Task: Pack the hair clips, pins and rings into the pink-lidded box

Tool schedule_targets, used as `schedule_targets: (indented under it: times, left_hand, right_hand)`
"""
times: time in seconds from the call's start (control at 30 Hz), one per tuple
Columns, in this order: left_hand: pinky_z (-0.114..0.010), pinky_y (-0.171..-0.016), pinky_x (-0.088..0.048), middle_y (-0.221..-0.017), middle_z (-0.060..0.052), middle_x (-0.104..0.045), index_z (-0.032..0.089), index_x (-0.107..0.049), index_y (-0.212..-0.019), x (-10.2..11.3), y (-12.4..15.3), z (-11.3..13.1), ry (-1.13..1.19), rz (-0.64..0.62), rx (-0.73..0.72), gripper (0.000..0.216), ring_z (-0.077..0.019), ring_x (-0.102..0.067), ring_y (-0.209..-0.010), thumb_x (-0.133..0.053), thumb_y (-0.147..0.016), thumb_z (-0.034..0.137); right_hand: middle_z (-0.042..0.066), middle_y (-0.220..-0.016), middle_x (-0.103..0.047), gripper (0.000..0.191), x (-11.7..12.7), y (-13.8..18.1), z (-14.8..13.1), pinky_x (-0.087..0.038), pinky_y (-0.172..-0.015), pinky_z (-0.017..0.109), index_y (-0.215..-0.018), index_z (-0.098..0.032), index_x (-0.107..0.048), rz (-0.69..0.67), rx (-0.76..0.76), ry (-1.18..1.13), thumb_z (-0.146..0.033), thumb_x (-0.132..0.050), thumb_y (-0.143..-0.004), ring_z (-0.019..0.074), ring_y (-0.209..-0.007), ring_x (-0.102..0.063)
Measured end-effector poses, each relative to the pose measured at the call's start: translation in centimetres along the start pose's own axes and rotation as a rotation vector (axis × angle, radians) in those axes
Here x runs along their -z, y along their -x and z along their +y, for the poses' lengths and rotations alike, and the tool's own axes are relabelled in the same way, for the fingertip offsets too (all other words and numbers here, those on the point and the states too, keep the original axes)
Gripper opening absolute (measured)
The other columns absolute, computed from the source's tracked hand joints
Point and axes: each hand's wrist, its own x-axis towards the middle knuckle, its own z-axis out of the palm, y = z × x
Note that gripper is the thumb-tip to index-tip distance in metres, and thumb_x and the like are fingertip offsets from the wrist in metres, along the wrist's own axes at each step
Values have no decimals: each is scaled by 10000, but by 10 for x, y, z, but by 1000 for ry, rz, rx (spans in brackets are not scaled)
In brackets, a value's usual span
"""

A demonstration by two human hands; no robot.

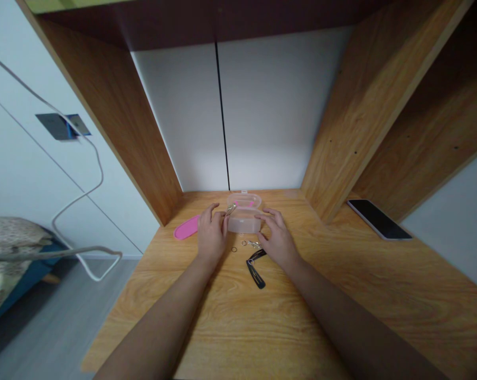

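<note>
A small clear plastic box [244, 226] stands on the desk with its hinged lid [244, 200] tipped back behind it. My left hand [212, 236] is at the box's left end, thumb and fingers pinched on some shiny metal clips [231, 209] above the rim. My right hand [278, 240] grips the box's right end, thumb low and fingers at the rim. In front of the box lie two black snap hair clips [256, 275], more silvery clips [254, 244] and a few small rings [234, 249]. A pink oval tray [186, 228] lies partly behind my left hand.
A dark-screened phone [379, 220] lies on the desk at the right. Wooden side panels [357, 132] and a white back wall [270, 116] enclose the desk [230, 332]. A white cable [99, 163] hangs at the left, beside a wall socket.
</note>
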Motion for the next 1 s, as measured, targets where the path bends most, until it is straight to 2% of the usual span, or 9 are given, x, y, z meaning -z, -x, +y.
schedule_targets:
  times: [0.33,0.47,0.73,0.9,1.0]
  left_hand:
    - [-487,-997,-460,-1270,-135,-608,180,-664,-1004,2,-2,-2,-34,-7,-10,148,-302,-570,-1186,-535,-983,251]
    - [-484,-992,-465,-1276,-130,-607,188,-671,-1044,1,-1,-2,-20,-24,-33,166,-294,-569,-1183,-521,-987,229]
    - [-487,-989,-491,-1266,-120,-632,200,-669,-1149,-8,1,-8,-1,-102,-45,255,-283,-596,-1156,-457,-1006,204]
    - [-467,-1049,-484,-1286,-120,-612,187,-620,-1239,-6,2,-5,72,-147,-31,310,-265,-588,-1192,-419,-1004,195]
    - [-455,-1111,-455,-1340,-126,-571,178,-586,-1269,-2,3,-1,124,-186,-18,323,-264,-563,-1252,-463,-971,209]
  right_hand:
    - [95,-1391,-504,434,1,-1,-3,-456,-1112,450,-1234,-254,-618,-27,22,-5,-102,-595,-828,251,-1238,-571]
    - [83,-1346,-570,394,2,-1,-3,-457,-1097,471,-1240,-268,-628,-51,27,28,-136,-553,-877,256,-1249,-565]
    - [73,-1361,-589,423,3,-1,-3,-459,-1078,450,-1252,-277,-632,-59,27,62,-138,-562,-859,242,-1255,-569]
    - [64,-1405,-604,424,2,-2,-2,-431,-1089,473,-1284,-277,-631,-62,10,110,-166,-547,-884,250,-1276,-570]
    - [62,-1457,-576,467,2,-2,-1,-403,-1115,479,-1336,-263,-606,-79,1,128,-157,-527,-889,247,-1306,-558]
